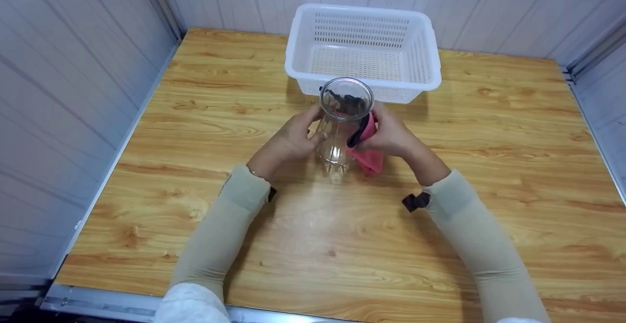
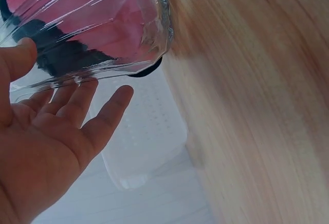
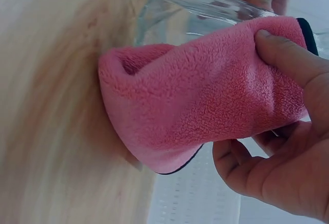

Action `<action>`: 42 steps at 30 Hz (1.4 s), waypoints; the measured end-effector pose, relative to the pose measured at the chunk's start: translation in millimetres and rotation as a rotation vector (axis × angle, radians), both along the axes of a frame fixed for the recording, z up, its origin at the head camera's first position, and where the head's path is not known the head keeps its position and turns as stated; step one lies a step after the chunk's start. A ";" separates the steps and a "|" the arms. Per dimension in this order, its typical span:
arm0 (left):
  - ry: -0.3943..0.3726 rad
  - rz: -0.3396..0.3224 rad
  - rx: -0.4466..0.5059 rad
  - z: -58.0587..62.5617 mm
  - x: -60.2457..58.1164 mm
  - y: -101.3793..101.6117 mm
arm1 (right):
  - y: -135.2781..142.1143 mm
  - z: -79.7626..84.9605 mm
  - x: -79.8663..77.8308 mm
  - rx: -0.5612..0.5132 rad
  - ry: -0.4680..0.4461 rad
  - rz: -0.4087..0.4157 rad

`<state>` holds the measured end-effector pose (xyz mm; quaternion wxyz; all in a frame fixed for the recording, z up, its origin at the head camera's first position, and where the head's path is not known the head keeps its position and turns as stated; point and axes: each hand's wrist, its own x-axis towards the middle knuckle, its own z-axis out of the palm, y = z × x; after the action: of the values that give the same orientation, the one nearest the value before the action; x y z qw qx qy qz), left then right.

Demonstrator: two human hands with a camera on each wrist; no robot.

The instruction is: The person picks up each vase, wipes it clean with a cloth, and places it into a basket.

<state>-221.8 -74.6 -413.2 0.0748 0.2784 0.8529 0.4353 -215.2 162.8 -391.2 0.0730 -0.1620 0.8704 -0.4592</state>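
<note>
A clear glass vase (image 1: pixel 335 151) with a wide round rim stands upright over the table, its lower body faceted. My left hand (image 1: pixel 292 137) holds its left side, thumb on the near side and fingers behind the glass in the left wrist view. On the opposite side, my right hand (image 1: pixel 392 134) grips a folded pink cloth (image 3: pixel 190 90) with dark edging against the glass. The right thumb lies on the cloth's outer face, while the fingers curl beneath it. Through the clear wall, pink and dark cloth shows in the left wrist view.
Right behind the vase sits a white plastic basket (image 1: pixel 364 79) with slotted walls, near the back wall. The wood-grain table (image 1: pixel 313 249) has a metal strip along its front edge. Pale panels (image 1: pixel 63 117) rise at the left, back and right.
</note>
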 end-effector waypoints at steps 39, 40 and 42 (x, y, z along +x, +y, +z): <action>-0.027 0.123 0.054 -4.4 8.8 3.5 | 9.3 -14.3 7.8 -0.040 -0.049 -0.097; -0.034 0.131 0.049 -3.9 8.6 3.6 | 9.1 -13.2 7.4 -0.048 -0.047 -0.098; -0.048 0.138 0.048 -2.8 8.3 3.8 | 8.3 -9.5 7.1 -0.061 -0.047 -0.099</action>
<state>-213.5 -70.8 -416.0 0.0581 0.2102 0.8573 0.4664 -208.1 171.1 -400.7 0.0654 -0.1101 0.8609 -0.4923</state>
